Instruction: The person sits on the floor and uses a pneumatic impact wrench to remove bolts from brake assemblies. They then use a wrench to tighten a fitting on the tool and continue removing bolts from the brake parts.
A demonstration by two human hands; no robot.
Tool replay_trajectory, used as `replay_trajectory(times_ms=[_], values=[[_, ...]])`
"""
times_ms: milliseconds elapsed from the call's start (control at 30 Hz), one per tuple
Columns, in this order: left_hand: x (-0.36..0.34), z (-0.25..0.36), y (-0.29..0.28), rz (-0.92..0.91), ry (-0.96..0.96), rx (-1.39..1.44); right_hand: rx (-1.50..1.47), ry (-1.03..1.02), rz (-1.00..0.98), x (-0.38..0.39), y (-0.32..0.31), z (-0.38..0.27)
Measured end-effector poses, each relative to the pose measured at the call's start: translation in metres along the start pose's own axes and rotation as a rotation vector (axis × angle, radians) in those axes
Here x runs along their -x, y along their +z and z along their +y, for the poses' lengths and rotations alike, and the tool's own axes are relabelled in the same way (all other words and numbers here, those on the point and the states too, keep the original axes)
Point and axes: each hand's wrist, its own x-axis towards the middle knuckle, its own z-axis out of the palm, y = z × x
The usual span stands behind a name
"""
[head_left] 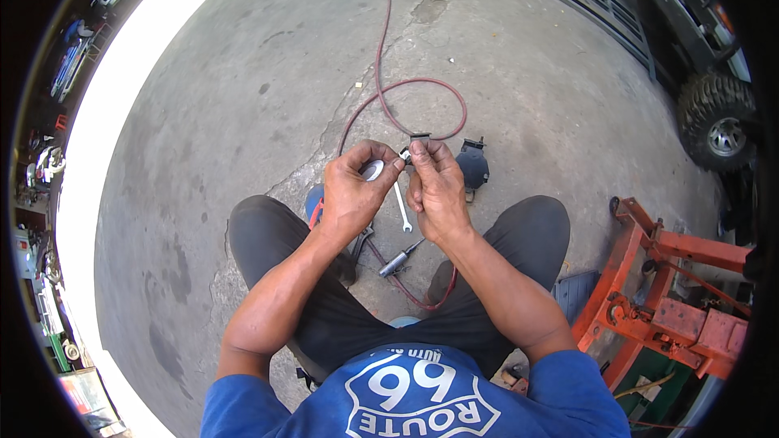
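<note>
Small dark part (419,139); wrench (406,215), red hose (465,109), black casing (473,166) nearby.

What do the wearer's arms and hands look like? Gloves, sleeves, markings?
Left hand and right hand: no gloves, fingers look grimy. Forearms bare, no watch or band visible. Short blue sleeves, plain where visible.

A knobby tire (703,122) stands beyond an orange metal frame (680,320).
</note>
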Motion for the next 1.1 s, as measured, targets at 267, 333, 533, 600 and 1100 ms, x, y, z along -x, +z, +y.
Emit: replay_trajectory(times_ms=[267, 333, 533, 600, 1100], values=[[0.0, 0.002, -0.004, -0.018, -0.003, -0.065, 0.037, 0.061, -0.038, 0.003, 0.001, -0.004], [-0.001, 0.005, -0.007, -0.001, 0.057, -0.056, 0.056, 0.082, -0.075, 0.004, 0.001, -0.009], [-0.001, 0.01, -0.012, 0.015, 0.131, -0.123, 0.182, 0.017, -0.167, 0.001, -0.001, -0.015], [-0.001, 0.01, -0.012, 0.001, 0.168, -0.131, 0.157, 0.051, -0.102, -0.001, -0.002, -0.013], [-0.001, 0.012, -0.016, -0.016, 0.111, -0.125, -0.016, 0.064, -0.164, -0.006, -0.004, -0.005]])
